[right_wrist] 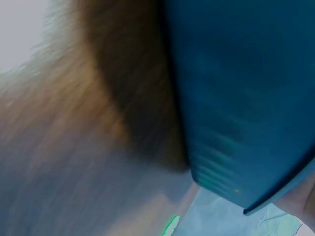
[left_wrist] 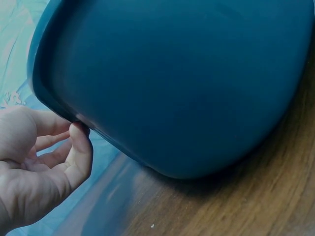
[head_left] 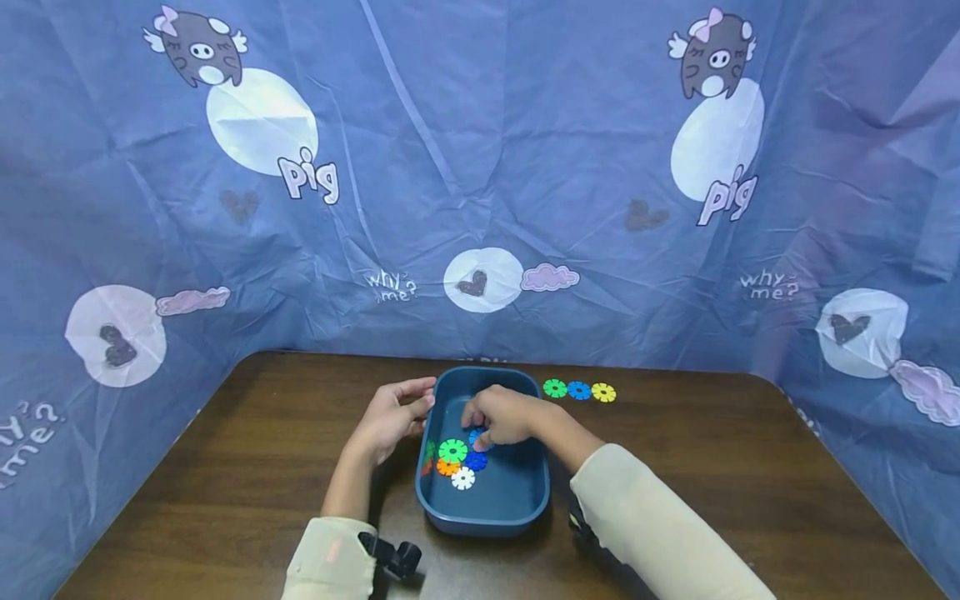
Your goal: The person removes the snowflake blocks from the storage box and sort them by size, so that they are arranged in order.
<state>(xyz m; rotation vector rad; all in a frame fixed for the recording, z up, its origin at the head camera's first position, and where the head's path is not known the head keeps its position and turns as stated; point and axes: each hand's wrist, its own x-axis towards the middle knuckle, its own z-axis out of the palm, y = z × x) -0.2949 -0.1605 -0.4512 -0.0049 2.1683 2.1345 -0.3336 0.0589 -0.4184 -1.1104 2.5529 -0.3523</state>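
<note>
A deep blue plastic basin (head_left: 487, 508) stands on the table. My left hand (head_left: 393, 417) is at its left side; in the left wrist view the thumb and fingers (left_wrist: 81, 152) pinch its rim. My right hand (head_left: 506, 414) reaches down inside, thumb and forefinger bent around a light blue notched disc (head_left: 475, 437); I cannot tell whether they grip it. Beside that disc lie a green disc (head_left: 453, 451), an orange disc (head_left: 447, 467), a dark blue disc (head_left: 476, 461) and a white disc (head_left: 463, 477). In the right wrist view the basin wall (right_wrist: 236, 108) hides the fingers.
On the brown wooden table (head_left: 675, 467), behind the basin to the right, a green disc (head_left: 555, 388), a blue disc (head_left: 579, 391) and a yellow disc (head_left: 603, 392) form a row. A blue printed cloth (head_left: 480, 208) hangs around the table's back and sides.
</note>
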